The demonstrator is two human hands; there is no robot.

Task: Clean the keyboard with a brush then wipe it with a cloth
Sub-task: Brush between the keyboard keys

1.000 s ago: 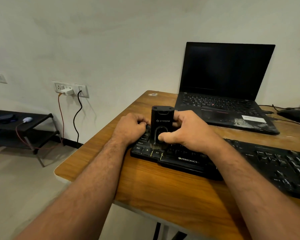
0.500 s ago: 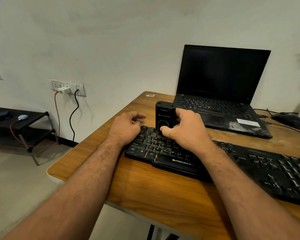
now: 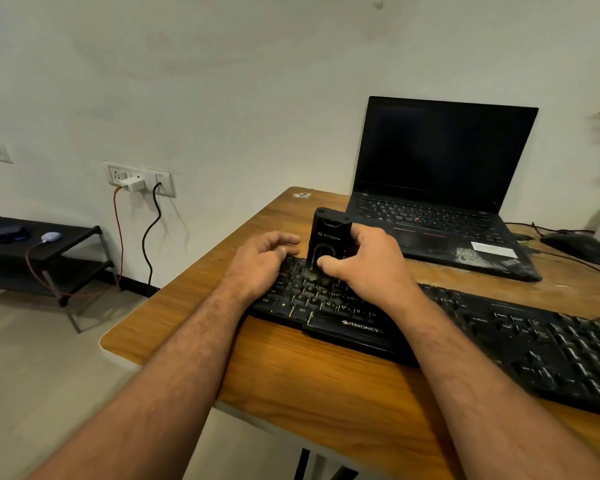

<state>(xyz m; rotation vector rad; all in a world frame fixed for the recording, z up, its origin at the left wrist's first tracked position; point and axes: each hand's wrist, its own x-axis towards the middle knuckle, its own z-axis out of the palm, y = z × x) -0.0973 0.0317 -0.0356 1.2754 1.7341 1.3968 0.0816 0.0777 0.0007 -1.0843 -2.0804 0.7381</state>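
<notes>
Room: pale wall with sockets behind a wooden counter (image 3: 326, 372); an open laptop (image 3: 440, 188) with a dark screen stands beyond the keyboard (image 3: 430, 327).
Keyboard place: flat on the counter, its left end near the counter's left edge; a space-bar logo reads ZEBRONICS.
Keyboard axis: long axis runs from left to lower right across the view; keys face up.
Brush place: black block-shaped brush (image 3: 329, 237) stands on the keyboard's left key rows, near its far edge.
Brush axis: upright, tilted slightly, bristle end down on the keys.
Right hand (image 3: 368, 268): fingers clenched round the brush body, thumb across its front.
Left hand (image 3: 260, 261): loosely curled fingers rest on the keyboard's left end, grasping nothing.
Risk, slip: I judge the keyboard could skid if the left hand's pressure eases.
Risk, keys: hard downward pressure might pop a keycap or drive dust deeper.
Risk, dust: sweeping toward the laptop would likely scatter debris onto it.
</notes>
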